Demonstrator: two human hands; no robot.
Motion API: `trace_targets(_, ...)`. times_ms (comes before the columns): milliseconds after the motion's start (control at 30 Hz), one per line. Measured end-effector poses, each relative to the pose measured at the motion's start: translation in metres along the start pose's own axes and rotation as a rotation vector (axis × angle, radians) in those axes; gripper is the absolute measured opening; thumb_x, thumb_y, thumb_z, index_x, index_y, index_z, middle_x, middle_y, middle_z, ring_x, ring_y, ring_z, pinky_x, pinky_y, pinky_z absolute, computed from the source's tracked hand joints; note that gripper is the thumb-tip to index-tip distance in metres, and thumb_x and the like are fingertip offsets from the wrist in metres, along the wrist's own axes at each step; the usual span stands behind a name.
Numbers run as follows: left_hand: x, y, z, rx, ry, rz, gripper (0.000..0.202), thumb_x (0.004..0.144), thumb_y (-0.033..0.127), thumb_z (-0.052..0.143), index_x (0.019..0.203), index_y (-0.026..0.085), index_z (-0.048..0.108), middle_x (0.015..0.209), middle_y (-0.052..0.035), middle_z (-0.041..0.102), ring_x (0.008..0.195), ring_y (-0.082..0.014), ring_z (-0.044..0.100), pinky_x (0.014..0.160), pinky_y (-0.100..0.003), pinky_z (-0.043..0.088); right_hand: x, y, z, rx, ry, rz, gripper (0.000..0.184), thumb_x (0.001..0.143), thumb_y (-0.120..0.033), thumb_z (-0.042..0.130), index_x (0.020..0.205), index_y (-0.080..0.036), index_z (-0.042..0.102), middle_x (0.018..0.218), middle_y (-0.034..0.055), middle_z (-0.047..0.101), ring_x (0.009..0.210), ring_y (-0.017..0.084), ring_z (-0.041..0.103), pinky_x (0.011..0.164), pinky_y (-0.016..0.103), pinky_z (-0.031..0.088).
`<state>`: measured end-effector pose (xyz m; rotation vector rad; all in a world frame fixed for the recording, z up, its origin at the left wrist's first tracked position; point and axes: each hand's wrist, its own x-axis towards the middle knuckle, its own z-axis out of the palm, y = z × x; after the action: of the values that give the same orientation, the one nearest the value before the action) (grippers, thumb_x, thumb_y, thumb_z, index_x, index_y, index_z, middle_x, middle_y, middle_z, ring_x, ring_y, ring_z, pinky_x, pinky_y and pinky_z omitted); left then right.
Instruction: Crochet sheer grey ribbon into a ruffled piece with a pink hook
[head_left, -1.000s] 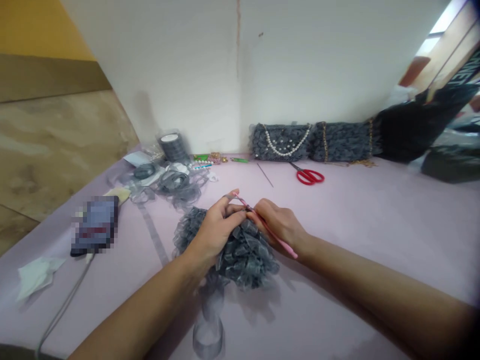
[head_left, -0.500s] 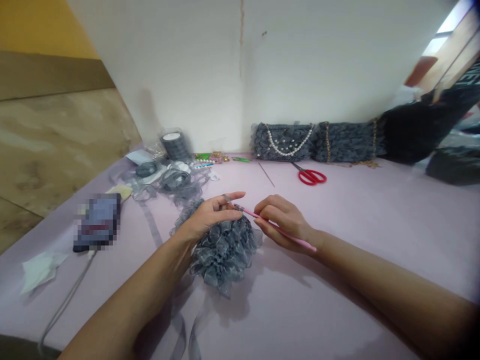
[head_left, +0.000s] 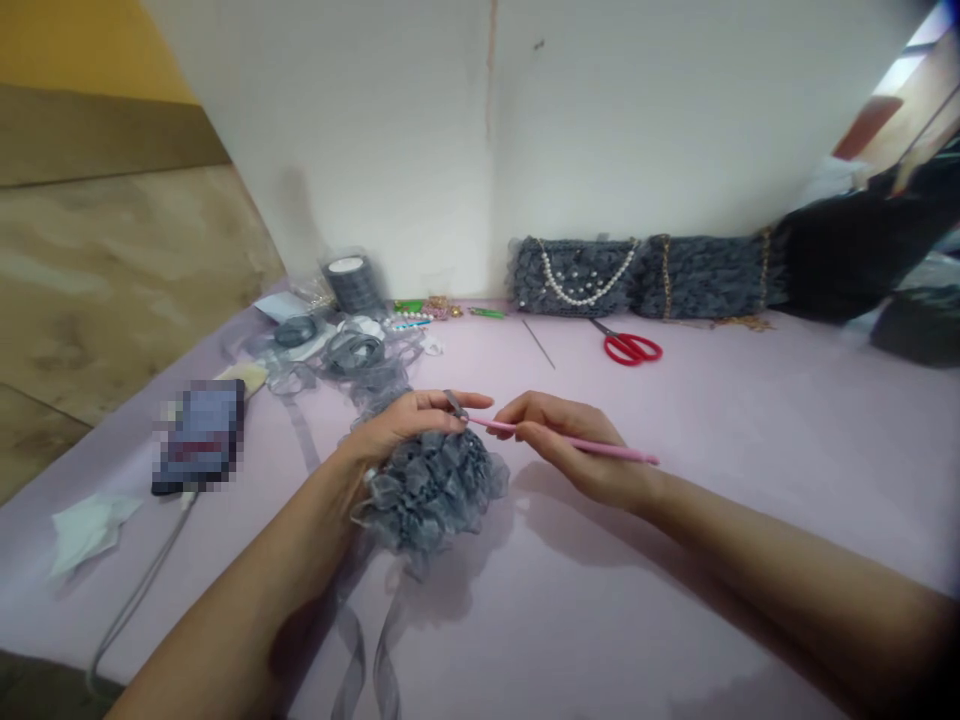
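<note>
Left hand (head_left: 409,425) is closed around the top of a ruffly gray ribbon bundle (head_left: 431,495), which sits on the lilac cloth (head_left: 787,400) around the middle, with a sheer ribbon tail (head_left: 367,650) trailing toward the near edge. Right hand (head_left: 562,445) is pinching a pink crochet hook (head_left: 630,456), handle poking out to the right, and the hook's gray tip (head_left: 454,403) ends up right at the left hand's fingers.

Farther back on the left there's a ribbon spool (head_left: 349,285) and a loose ribbon tangle (head_left: 352,360). Toward the far right are red scissors (head_left: 628,348), a thin needle (head_left: 538,343), and two ruffly gray purses (head_left: 571,275) against the wall (head_left: 675,130), one with a pearl strand. Left side has a pixelated blob (head_left: 201,435), can't tell what it is, plus a white scrap (head_left: 94,530).
</note>
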<state>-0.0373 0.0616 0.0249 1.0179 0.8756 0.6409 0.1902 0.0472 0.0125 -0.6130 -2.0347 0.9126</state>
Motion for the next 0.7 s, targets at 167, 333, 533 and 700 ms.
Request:
trace_targets(167, 0.008, -0.017, 0.031, 0.039, 0.111, 0.138, 0.035, 0.068, 0.03, 0.079, 0.099, 0.014, 0.072, 0.081, -0.0033, 0.071, 0.071, -0.0143, 0.063, 0.069, -0.025, 0.045, 0.003, -0.001, 0.012, 0.075, 0.21, 0.184, 0.024, 0.095, -0.028, 0.048, 0.078, -0.016, 0.06, 0.079, 0.0008, 0.06, 0.073, 0.01, 0.053, 0.067, 0.023, 0.042)
trace_targets(333, 0.011, -0.025, 0.044, 0.391, 0.248, 0.32, 0.029, 0.078, 0.033, 0.069, 0.097, 0.012, 0.071, 0.093, -0.0066, 0.071, 0.089, -0.0205, 0.062, 0.081, -0.03, 0.045, 0.007, 0.0, 0.012, -0.03, 0.264, 0.361, 0.028, 0.091, -0.035, 0.054, 0.069, -0.017, 0.053, 0.063, -0.0034, 0.049, 0.058, 0.009, 0.043, 0.051, 0.022, 0.033)
trace_targets(533, 0.008, -0.016, 0.033, 0.611, 0.257, 0.367, 0.036, 0.085, 0.041, 0.061, 0.104, 0.012, 0.069, 0.104, -0.0091, 0.072, 0.098, -0.0244, 0.063, 0.09, -0.035, 0.045, 0.009, -0.007, 0.007, 0.165, 0.133, 0.477, 0.037, 0.095, -0.043, 0.047, 0.066, -0.02, 0.042, 0.057, -0.0058, 0.044, 0.051, 0.009, 0.046, 0.046, 0.021, 0.037)
trace_targets(700, -0.003, -0.001, 0.021, 0.61, 0.273, 0.397, 0.034, 0.095, 0.038, 0.045, 0.092, 0.016, 0.07, 0.134, -0.006, 0.06, 0.123, -0.0235, 0.053, 0.109, -0.035, 0.032, 0.007, -0.008, 0.005, 0.091, 0.141, 0.377, 0.037, 0.096, -0.037, 0.044, 0.064, -0.019, 0.042, 0.06, -0.0047, 0.047, 0.055, 0.008, 0.046, 0.05, 0.02, 0.035)
